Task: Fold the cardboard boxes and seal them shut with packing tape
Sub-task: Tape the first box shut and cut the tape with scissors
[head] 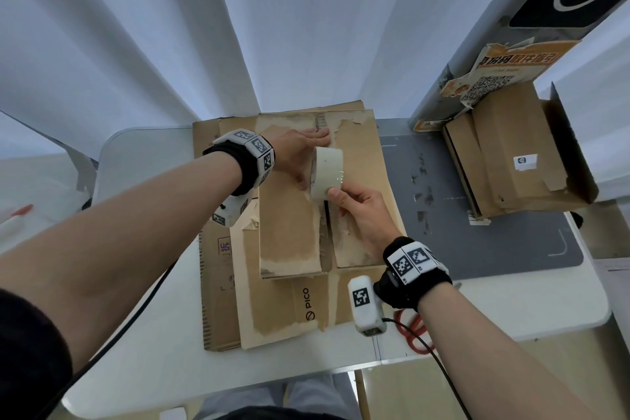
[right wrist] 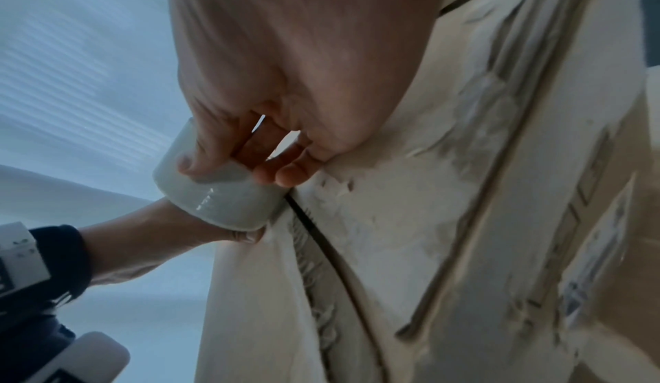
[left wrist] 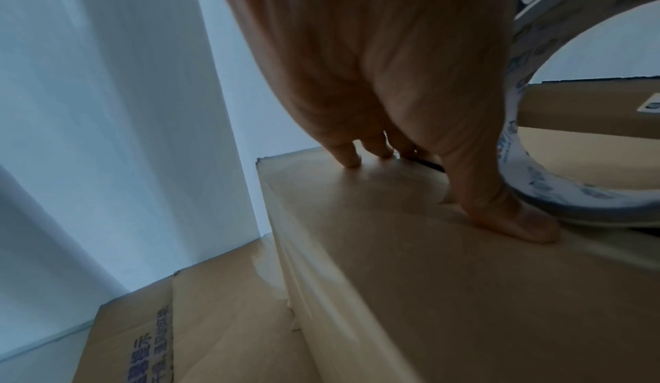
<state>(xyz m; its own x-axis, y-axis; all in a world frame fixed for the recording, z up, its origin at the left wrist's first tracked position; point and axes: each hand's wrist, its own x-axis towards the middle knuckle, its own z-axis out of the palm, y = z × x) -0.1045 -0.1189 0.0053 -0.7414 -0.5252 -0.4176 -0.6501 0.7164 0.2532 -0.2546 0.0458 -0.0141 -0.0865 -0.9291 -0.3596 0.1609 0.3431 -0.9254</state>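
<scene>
Pressing flat with straight fingers, the left hand [head: 300,150] rests on the top flaps of the box [head: 289,232], near the middle seam [head: 326,235]. The right hand [head: 361,211] holds the tape roll [head: 326,172], thumb on its outer face and fingers curled round it; the roll stands on edge over the seam, just beside the left hand. This box sits on flattened cardboard [head: 272,314] on the white bench [head: 153,351]. More boxes [head: 511,160] lie at the right, and red scissors [head: 417,334] near the right wrist.

One off-white packing tape roll [head: 326,172] between hands. One folded brown cardboard box [head: 289,215] under hands, two flattened brown cartons [head: 272,310] beneath. One red-handled scissors [head: 414,334] near right wrist.
</scene>
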